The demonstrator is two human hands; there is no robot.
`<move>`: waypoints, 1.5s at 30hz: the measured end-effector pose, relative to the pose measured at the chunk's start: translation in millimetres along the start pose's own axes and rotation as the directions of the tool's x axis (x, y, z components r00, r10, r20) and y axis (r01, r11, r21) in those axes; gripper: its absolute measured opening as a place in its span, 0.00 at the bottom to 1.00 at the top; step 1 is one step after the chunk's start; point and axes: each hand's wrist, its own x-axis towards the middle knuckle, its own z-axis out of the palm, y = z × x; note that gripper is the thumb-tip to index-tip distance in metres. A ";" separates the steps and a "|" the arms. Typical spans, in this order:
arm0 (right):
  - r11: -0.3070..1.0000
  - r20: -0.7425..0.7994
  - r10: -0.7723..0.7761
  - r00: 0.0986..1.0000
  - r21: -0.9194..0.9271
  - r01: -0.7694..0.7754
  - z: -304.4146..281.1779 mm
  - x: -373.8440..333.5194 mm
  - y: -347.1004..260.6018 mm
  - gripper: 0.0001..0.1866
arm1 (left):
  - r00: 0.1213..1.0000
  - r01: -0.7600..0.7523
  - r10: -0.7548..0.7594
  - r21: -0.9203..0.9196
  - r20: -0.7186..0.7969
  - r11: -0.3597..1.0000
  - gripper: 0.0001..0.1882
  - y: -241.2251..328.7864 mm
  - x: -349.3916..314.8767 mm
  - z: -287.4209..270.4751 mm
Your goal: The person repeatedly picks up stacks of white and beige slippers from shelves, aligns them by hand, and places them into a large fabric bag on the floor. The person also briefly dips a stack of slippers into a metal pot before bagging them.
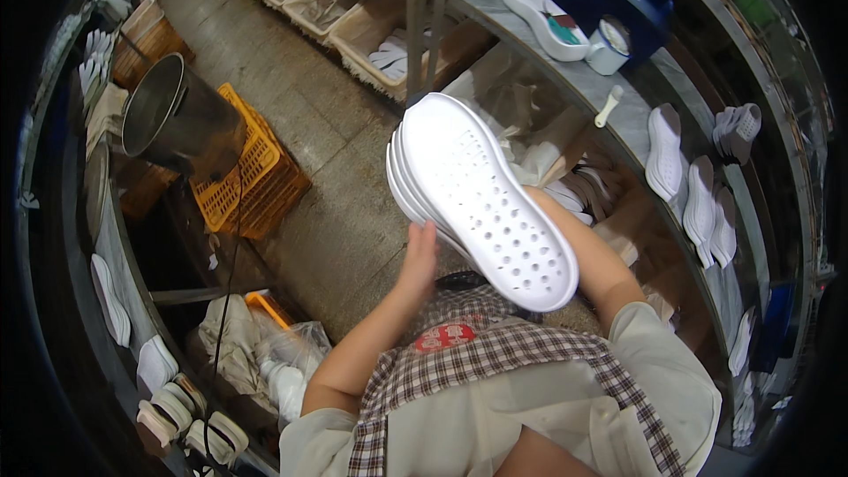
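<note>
A stack of white shoe soles [490, 199] is held up in front of my chest, tilted. The top sole lies with its inner face up, showing rows of round holes, and the edges of several more show along its left side. My left hand [421, 256] grips the stack's lower left edge, its fingers partly hidden. From the right, my right forearm [592, 256] reaches behind the stack. The right hand itself is hidden there, so its fingers do not show.
On the right, a curved bench holds a loose white sole [664, 152], a white mug [608, 46] and a small brush [609, 107]. Bins [371, 44] line the far side. At left stand a metal bucket [172, 119], yellow crates [252, 172] and a shelf with soles [157, 364].
</note>
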 end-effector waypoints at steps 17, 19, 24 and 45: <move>0.668 0.501 0.658 0.562 -0.733 -0.129 60.3 248.5 -101.8 0.32 | 0.717 0.323 -0.557 0.509 0.419 0.798 0.44 177.2 40.9 -229.7; 0.621 0.485 0.726 0.488 -0.767 -0.162 65.6 270.9 -130.4 0.33 | 0.816 0.232 -0.424 0.451 0.392 0.862 0.41 176.7 39.1 -245.2; 0.483 0.404 0.244 0.882 -0.839 0.251 41.8 318.6 -229.1 0.29 | 0.968 0.243 -0.250 0.235 0.000 0.941 0.42 160.4 13.2 -271.6; 0.846 -0.560 -0.090 0.824 -0.480 -0.233 5.2 336.2 -150.7 0.20 | 0.389 0.353 0.585 0.701 -0.712 0.620 0.33 445.8 242.3 -767.9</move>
